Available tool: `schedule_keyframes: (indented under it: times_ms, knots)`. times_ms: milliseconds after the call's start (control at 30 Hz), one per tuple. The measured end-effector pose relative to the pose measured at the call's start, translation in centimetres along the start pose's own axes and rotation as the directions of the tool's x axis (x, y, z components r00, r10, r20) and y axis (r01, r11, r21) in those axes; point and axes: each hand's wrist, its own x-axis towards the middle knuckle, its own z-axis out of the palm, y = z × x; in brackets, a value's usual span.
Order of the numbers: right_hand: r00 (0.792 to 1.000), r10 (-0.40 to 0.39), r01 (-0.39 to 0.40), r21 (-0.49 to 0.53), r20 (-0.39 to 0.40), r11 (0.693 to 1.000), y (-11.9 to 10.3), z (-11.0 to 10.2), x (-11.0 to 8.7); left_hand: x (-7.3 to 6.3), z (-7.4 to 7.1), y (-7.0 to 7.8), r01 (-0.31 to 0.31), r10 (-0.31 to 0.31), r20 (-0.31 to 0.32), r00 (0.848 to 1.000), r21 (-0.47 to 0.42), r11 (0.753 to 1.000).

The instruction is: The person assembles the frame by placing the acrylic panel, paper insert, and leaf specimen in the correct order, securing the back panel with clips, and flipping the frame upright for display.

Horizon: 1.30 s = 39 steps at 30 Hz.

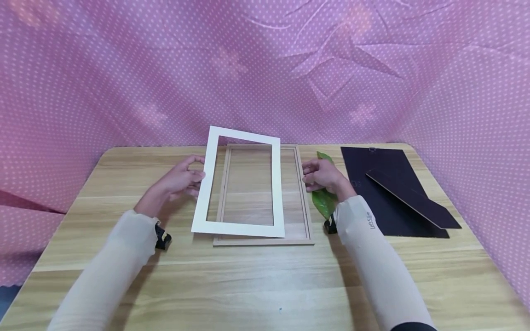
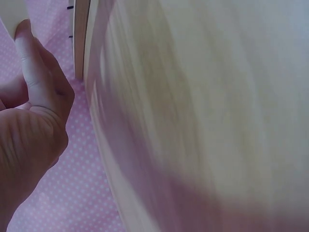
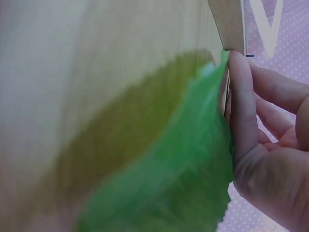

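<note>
My left hand [image 1: 181, 180] pinches the left edge of a white picture mat [image 1: 279, 193], a flat rectangular border with an open middle. The mat is tilted above a light wooden picture frame [image 1: 305, 216] and covers much of its left side in the head view. In the left wrist view, a fingertip lies against a pale corner of the mat [image 2: 8, 17]. My right hand [image 1: 325, 177] holds the frame's right side, thumb along the outer edge. Under and beside that hand is a green leaf [image 1: 324, 202], large in the right wrist view.
A black backing board [image 1: 393, 220] lies at the right of the wooden table [image 1: 186, 285], its long stand leg [image 1: 414, 202] angled across it. Pink dotted cloth [image 1: 265, 69] hangs behind and along both sides.
</note>
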Motion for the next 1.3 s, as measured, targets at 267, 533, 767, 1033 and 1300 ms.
schedule_keyframes:
  times_ms: [267, 533, 767, 1033, 1300]
  knots:
    - [1.000, 0.000, 0.000, 0.003, -0.011, 1.000, -0.1, 0.1, 0.2, 1.1, 0.9, 0.1, 0.003, -0.002, 0.033, 0.999, -0.014, 1.000]
    - [1.000, 0.002, -0.002, 0.013, -0.013, 1.000, -0.3, 0.1, 0.3, 1.6, 1.7, 0.3, 0.006, -0.003, 0.056, 0.998, -0.049, 0.999]
    - [1.000, 0.009, -0.009, 0.016, -0.005, 1.000, -0.2, 0.0, 0.5, 2.0, 2.1, 0.4, 0.032, -0.029, 0.060, 0.998, -0.053, 0.998]
    - [1.000, 0.007, -0.007, 0.027, -0.018, 1.000, -0.3, 0.1, 0.4, 2.4, 2.7, 0.4, 0.056, -0.053, 0.066, 0.996, -0.047, 0.997]
    - [1.000, -0.004, 0.005, 0.023, -0.022, 1.000, -0.1, 0.2, 0.5, 2.7, 3.1, 0.3, 0.051, -0.050, 0.041, 0.998, -0.035, 0.998]
